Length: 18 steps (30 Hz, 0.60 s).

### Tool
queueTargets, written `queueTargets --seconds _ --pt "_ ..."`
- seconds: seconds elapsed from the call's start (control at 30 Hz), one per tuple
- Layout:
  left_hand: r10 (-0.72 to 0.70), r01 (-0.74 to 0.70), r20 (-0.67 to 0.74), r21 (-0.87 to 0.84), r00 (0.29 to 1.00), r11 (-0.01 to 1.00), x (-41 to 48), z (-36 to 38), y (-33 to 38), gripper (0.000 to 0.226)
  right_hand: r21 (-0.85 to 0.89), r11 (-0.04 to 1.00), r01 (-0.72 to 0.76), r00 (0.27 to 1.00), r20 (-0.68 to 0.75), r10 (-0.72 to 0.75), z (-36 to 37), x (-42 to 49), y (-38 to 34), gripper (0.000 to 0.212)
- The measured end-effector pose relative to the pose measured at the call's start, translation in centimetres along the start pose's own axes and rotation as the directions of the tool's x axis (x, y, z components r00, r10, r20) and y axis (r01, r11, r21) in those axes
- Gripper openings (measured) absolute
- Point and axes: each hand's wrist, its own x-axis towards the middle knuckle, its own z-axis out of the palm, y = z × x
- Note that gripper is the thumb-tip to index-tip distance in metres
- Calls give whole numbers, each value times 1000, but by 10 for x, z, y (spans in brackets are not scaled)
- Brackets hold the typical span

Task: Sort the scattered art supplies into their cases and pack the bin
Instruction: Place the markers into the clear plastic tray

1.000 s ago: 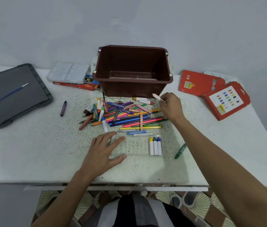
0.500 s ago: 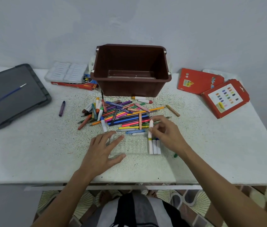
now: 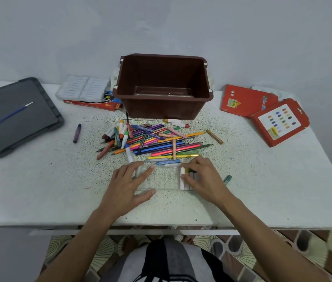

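- The clear plastic case [image 3: 161, 179] lies flat on the tabletop [image 3: 49, 186], near its front edge and just in front of the scattered pile.
- A few markers lie side by side at the right end of the case. The leftmost is a white marker [image 3: 182, 179]; the others are mostly hidden under fingers.
- The right hand [image 3: 204, 178] is curled over that end of the case, with thumb and forefinger pinching the white marker.
- The left hand [image 3: 127, 185] rests spread out on the left end of the case, fingers straight, thumb along the near edge.
- The pile of pens, pencils and crayons [image 3: 157, 142] lies just beyond the case, crossing one another in many colours.
- A brown crayon [image 3: 214, 136] lies at the right edge of the pile, and two white markers [image 3: 175, 121] lie by the foot of the bin.
- A green marker [image 3: 227, 179] lies just right of the right hand, partly hidden by it.
- The brown bin [image 3: 162, 106] stands upright behind the pile, against the wall.
- A purple crayon [image 3: 77, 130] lies alone, left of the pile.
- A white moulded tray [image 3: 83, 91] sits on a red box [image 3: 91, 104], left of the bin.
- A grey lid [image 3: 44, 127] lies at the far left with a blue brush [image 3: 8, 117] on it.
- Two red packs [image 3: 242, 98] lie right of the bin, the nearer one overlapping the other.
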Motion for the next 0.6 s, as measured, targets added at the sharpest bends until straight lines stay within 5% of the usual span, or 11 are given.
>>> queueTargets --seconds 0.6 --pt "-7 6 23 16 1000 1000 0 0 0 67 -172 980 103 994 -24 -108 3 -7 -1 38"
